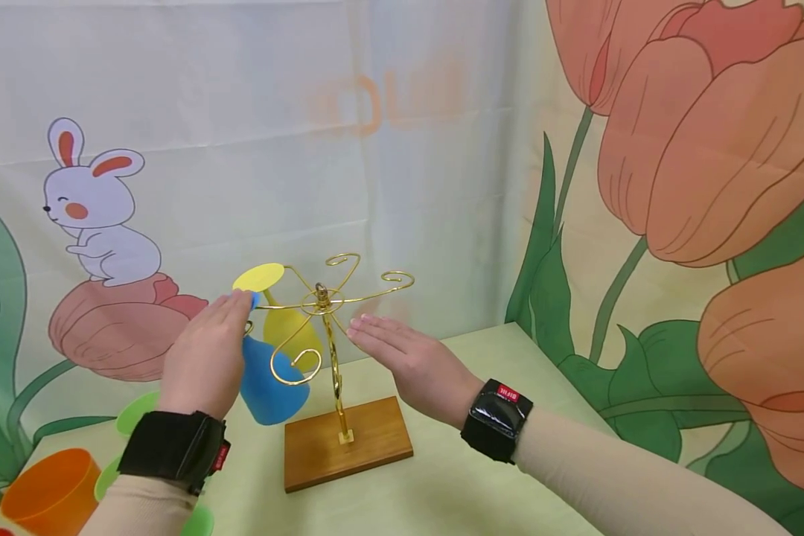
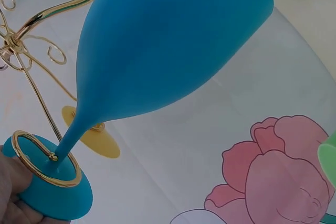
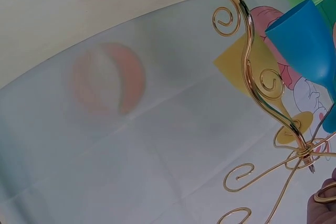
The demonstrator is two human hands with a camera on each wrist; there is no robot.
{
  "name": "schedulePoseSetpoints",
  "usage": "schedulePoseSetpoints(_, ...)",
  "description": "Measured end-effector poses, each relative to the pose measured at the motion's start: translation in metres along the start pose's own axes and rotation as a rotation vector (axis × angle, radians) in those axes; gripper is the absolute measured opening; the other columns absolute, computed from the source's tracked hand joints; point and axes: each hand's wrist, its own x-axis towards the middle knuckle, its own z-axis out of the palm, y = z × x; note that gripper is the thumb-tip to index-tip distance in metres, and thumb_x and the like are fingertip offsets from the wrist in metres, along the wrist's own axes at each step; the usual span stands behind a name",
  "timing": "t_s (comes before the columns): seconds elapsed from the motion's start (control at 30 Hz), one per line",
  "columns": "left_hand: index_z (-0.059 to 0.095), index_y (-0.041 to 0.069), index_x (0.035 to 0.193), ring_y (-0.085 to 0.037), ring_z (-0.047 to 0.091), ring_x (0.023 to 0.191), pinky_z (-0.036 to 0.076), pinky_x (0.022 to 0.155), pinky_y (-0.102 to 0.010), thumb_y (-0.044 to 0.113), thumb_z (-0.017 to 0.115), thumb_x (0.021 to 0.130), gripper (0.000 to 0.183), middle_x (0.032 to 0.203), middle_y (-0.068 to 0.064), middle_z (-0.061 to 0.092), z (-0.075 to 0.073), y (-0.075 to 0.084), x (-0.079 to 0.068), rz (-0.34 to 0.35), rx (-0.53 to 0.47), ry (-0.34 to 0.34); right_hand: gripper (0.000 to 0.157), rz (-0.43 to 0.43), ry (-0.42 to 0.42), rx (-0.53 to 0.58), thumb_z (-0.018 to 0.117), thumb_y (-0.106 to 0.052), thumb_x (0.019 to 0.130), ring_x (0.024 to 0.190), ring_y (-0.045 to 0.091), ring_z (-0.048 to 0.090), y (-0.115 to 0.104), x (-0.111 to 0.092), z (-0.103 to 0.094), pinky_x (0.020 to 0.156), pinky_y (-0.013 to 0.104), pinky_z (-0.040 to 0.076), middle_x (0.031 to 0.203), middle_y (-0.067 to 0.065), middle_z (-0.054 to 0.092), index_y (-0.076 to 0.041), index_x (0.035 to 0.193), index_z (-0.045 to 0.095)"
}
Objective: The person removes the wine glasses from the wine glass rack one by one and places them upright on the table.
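The left hand point(image 1: 204, 357), left of the middle, pinches the round foot of the blue cup point(image 1: 264, 394). The cup hangs upside down at the middle left, and its thin stem goes through a gold curl. The yellow cup point(image 1: 286, 327) hangs upside down just behind it.

The right hand point(image 1: 418, 365) is right of the middle, by another arm of the gold stand point(image 1: 336, 365). Its fingers look straight and close together, but I can't tell if it grips the arm, because the thumb is hidden. The stand is in the middle, on a brown wood block point(image 1: 368, 435).

An orange cup point(image 1: 50, 491) and some green cups point(image 1: 137, 409) are at the lower left. A white bunny point(image 1: 100, 201) is drawn on the cloth at the upper left.
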Motion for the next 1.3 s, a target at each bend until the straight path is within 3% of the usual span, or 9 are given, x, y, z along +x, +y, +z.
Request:
schedulePoseSetpoints(0.17,0.049,-0.004,0.137,-0.044,0.047,0.125,0.04,0.098,-0.059,-0.01,0.057,0.09,0.048,0.132,-0.026,0.054,0.002,0.005,0.002,0.042,0.006,-0.02,0.063,0.0,-0.011,-0.002,0.057,0.02,0.081,0.134,0.019,0.042,0.001,-0.001,0.0,0.111,0.029,0.031,0.143,0.009,0.049,-0.001,0.14,0.048)
schedulePoseSetpoints(0.3,0.051,-0.003,0.136,-0.042,0.049,0.125,0.042,0.099,-0.056,-0.011,0.054,0.092,0.045,0.131,-0.023,0.056,0.006,0.006,-0.002,0.116,-0.012,0.005,0.064,0.001,-0.014,-0.003,0.057,0.02,0.081,0.135,0.018,0.042,0.002,-0.002,0.0,0.111,0.029,0.03,0.143,0.009,0.049,-0.002,0.14,0.047)
schedulePoseSetpoints(0.57,0.053,-0.001,0.135,-0.038,0.049,0.126,0.04,0.102,-0.053,-0.014,0.05,0.09,0.047,0.13,-0.02,0.058,0.006,0.011,-0.017,0.223,-0.052,0.063,0.064,0.005,-0.011,-0.017,0.057,0.02,0.081,0.135,0.017,0.041,0.002,-0.002,0.001,0.111,0.028,0.031,0.143,0.009,0.049,-0.002,0.14,0.048)
schedulePoseSetpoints(0.8,0.054,-0.001,0.135,-0.038,0.05,0.125,0.041,0.102,-0.052,-0.018,0.056,0.084,0.054,0.131,-0.019,0.058,0.0,0.012,-0.035,0.291,-0.06,0.114,0.064,0.003,-0.011,-0.007,0.056,0.021,0.08,0.135,0.019,0.042,0.001,-0.001,0.0,0.111,0.029,0.031,0.143,0.01,0.049,-0.002,0.14,0.048)
schedulePoseSetpoints(1.07,0.051,-0.001,0.138,-0.037,0.048,0.127,0.037,0.106,-0.05,-0.024,0.059,0.076,0.066,0.134,-0.018,0.056,-0.009,0.008,-0.056,0.3,-0.068,0.133,0.065,0.004,-0.012,-0.006,0.055,0.022,0.079,0.133,0.021,0.044,0.0,0.0,-0.001,0.11,0.031,0.032,0.14,0.012,0.052,0.0,0.139,0.048)
schedulePoseSetpoints(1.3,0.051,0.002,0.139,-0.037,0.048,0.127,0.02,0.116,-0.034,-0.024,0.057,0.076,0.069,0.135,-0.016,0.055,-0.013,0.002,-0.075,0.27,-0.064,0.139,0.066,0.016,-0.022,0.001,0.055,0.022,0.079,0.134,0.02,0.042,-0.001,0.0,-0.001,0.111,0.031,0.031,0.141,0.012,0.051,-0.001,0.14,0.047)
